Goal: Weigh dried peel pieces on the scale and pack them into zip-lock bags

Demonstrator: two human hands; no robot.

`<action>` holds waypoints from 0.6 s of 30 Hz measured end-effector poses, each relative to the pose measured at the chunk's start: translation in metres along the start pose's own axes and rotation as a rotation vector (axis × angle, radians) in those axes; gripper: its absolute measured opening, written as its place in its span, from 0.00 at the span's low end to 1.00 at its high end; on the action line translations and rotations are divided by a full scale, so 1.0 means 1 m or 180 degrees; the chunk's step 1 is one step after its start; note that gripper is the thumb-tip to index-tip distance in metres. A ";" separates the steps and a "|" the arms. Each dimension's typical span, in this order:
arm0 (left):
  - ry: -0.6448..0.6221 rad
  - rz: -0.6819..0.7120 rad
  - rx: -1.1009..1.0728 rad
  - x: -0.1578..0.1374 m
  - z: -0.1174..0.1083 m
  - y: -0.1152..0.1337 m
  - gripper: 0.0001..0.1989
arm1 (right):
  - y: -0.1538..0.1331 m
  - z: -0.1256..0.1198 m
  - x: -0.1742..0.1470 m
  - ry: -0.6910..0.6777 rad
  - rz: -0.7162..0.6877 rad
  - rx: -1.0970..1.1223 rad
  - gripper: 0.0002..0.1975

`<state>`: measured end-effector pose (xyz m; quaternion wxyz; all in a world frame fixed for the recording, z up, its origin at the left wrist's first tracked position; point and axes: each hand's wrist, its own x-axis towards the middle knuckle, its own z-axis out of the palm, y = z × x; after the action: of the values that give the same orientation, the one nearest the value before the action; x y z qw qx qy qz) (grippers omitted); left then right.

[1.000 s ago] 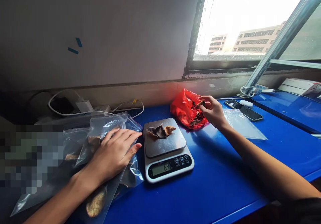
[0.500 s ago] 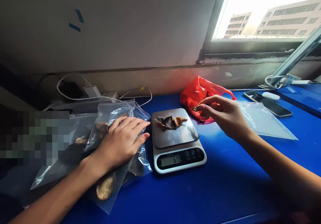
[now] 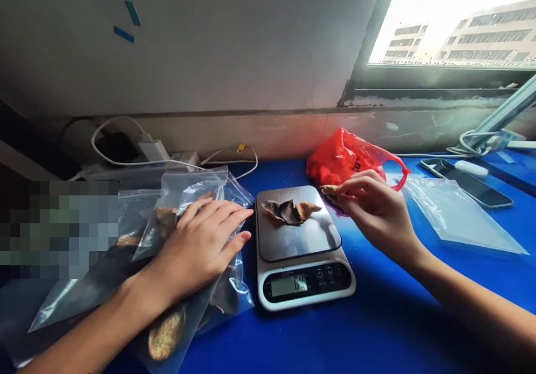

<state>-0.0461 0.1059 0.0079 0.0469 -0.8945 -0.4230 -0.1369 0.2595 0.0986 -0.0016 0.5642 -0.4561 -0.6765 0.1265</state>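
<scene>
My left hand (image 3: 211, 237) lies flat, fingers stretched, on clear zip bags (image 3: 188, 181) that hold brown dried pieces. Between my right thumb and fingers is a small dried piece (image 3: 329, 190), pale brown; my right hand (image 3: 372, 212) is pinched on it beside the scale's right rear corner. The kitchen scale (image 3: 307, 287) has a steel plate and a lit display whose digits are hard to read. Several curled dried peel-like pieces (image 3: 291, 211), dark and tan, rest on the plate. Behind my right hand sits a red plastic bag (image 3: 335, 153), partly hidden.
Flat clear bags (image 3: 473, 223) lie on the blue table (image 3: 377, 329) at the right. A phone (image 3: 469, 181) and a white earphone case (image 3: 472, 168) are behind them. A charger with white cables (image 3: 153, 149) stands along the wall at the left.
The right hand has turned and come slightly lower, and more of the dried piece shows in its pinch. The left hand stays on the bags. The whole view has shifted slightly.
</scene>
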 end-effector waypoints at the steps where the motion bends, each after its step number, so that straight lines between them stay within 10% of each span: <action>1: 0.0002 0.0012 0.0003 0.000 0.000 0.000 0.20 | -0.002 0.001 -0.002 -0.0035 -0.0162 -0.0092 0.02; 13: 0.0103 -0.0038 0.0074 -0.003 0.004 -0.001 0.17 | -0.022 0.042 -0.018 -0.0545 -0.1376 -0.0578 0.14; 18: 0.0090 -0.0014 0.0067 -0.003 0.004 -0.002 0.17 | -0.024 0.022 -0.007 -0.0435 -0.1609 -0.1010 0.07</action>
<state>-0.0489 0.1059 0.0029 0.0620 -0.8910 -0.4257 -0.1452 0.2287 0.0878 0.0035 0.4527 -0.3462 -0.8162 -0.0947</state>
